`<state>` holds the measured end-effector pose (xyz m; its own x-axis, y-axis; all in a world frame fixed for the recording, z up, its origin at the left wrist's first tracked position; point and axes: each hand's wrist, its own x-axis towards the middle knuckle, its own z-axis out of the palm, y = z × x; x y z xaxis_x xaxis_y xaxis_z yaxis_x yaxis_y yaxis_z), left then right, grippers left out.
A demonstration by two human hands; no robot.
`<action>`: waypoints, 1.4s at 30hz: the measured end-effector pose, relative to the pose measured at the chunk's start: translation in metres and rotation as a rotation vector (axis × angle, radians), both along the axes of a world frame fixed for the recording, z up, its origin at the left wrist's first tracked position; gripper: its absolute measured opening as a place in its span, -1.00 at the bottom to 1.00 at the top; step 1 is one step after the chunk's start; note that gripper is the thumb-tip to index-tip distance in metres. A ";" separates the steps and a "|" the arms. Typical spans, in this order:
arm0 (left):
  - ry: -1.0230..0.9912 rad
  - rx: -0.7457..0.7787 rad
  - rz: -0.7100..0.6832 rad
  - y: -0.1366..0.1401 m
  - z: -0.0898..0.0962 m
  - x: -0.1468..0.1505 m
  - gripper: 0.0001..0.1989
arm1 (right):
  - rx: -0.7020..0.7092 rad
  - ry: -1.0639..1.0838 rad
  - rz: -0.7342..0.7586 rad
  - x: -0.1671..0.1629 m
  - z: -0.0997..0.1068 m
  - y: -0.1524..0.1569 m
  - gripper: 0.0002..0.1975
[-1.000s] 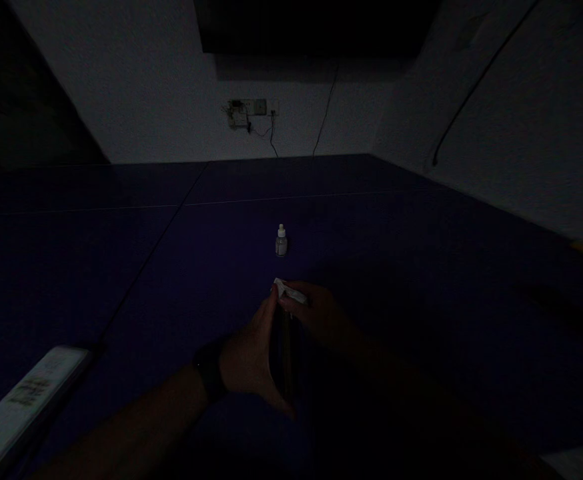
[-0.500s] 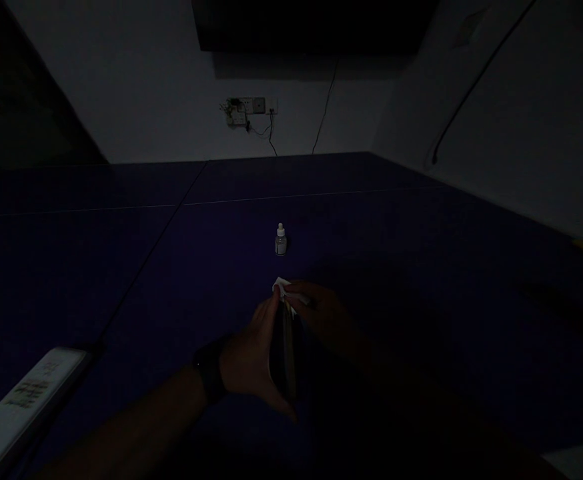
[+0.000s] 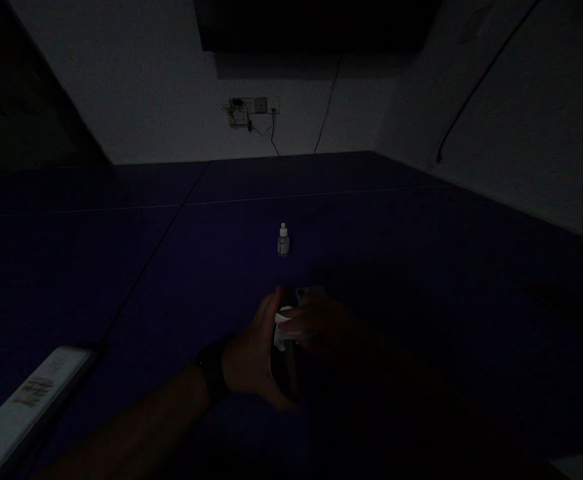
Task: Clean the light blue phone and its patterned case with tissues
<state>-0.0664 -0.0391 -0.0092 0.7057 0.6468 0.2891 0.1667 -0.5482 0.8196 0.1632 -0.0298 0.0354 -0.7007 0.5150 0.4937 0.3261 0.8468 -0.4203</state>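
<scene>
My left hand (image 3: 254, 357), with a dark watch on its wrist, is closed around the edges of a dark, flat slab (image 3: 282, 373) that looks like a phone. In my right hand (image 3: 321, 323) is a crumpled white tissue (image 3: 281, 320), pressed on the slab's far part. Just beyond my right fingers shows the pale corner of a flat thing with a round dark spot (image 3: 311, 291), possibly a phone case; the rest of it is hidden. A small clear bottle with a white dropper-like cap (image 3: 283, 241) stands upright ahead of both hands.
Everything sits in dim light on a dark blue surface (image 3: 211, 260) with seams. At the left lies a long white box (image 3: 31, 400) with print on top. Wall sockets with cables (image 3: 251, 110) are at the back, under a dark screen (image 3: 316, 23).
My right hand has drawn the tissue nearer along the slab, from its far end. A pale corner beyond the right fingers has come into sight. My left hand keeps its hold.
</scene>
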 end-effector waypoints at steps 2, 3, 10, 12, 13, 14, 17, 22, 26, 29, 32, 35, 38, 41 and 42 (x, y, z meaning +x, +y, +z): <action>0.009 0.023 -0.012 0.001 0.000 0.000 0.75 | -0.032 -0.032 -0.041 -0.001 -0.001 0.006 -0.64; 0.010 0.035 -0.015 0.002 0.000 0.000 0.75 | -0.049 -0.038 -0.092 -0.002 -0.002 0.009 -0.62; 0.024 0.016 -0.026 0.002 0.000 -0.002 0.76 | -0.066 -0.174 0.016 0.010 0.007 0.007 -0.57; 0.018 0.018 -0.025 0.002 0.000 -0.002 0.77 | -0.064 -0.183 0.118 0.017 0.009 0.002 -0.56; 0.019 0.024 -0.027 0.002 -0.001 -0.003 0.77 | -0.068 -0.182 0.147 0.019 0.009 0.000 -0.57; 0.020 0.029 -0.028 0.002 -0.001 -0.003 0.77 | -0.073 -0.173 0.149 0.019 0.009 -0.001 -0.57; 0.035 0.038 -0.020 0.002 -0.001 -0.003 0.78 | -0.098 -0.156 0.014 0.012 0.007 0.002 -0.55; 0.041 0.025 -0.002 0.001 0.000 -0.001 0.79 | -0.123 -0.185 -0.064 0.005 0.011 0.002 -0.45; -0.004 0.032 -0.001 0.001 0.001 0.000 0.77 | -0.168 -0.186 0.088 0.015 0.021 -0.010 -0.45; -0.012 0.040 -0.016 0.001 0.002 0.001 0.76 | -0.208 -0.170 0.096 0.018 0.023 -0.011 -0.47; -0.023 0.034 -0.013 0.001 0.005 0.002 0.74 | -0.195 -0.139 -0.025 0.013 0.017 -0.002 -0.47; -0.019 0.018 0.004 0.000 0.007 0.002 0.74 | -0.162 -0.108 -0.101 0.009 0.011 0.004 -0.47; -0.010 0.015 -0.001 0.001 0.005 0.000 0.75 | -0.159 -0.099 0.008 0.011 0.013 -0.002 -0.50; -0.010 0.025 -0.014 0.002 0.001 -0.001 0.76 | -0.191 -0.079 0.174 0.016 0.020 -0.010 -0.55; -0.016 0.030 -0.013 0.003 0.000 -0.001 0.77 | -0.202 -0.065 0.199 0.016 0.021 -0.011 -0.56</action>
<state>-0.0678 -0.0363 -0.0091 0.7092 0.6286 0.3192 0.1465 -0.5743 0.8054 0.1794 -0.0411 0.0566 -0.8247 0.4472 0.3462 0.1933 0.7982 -0.5705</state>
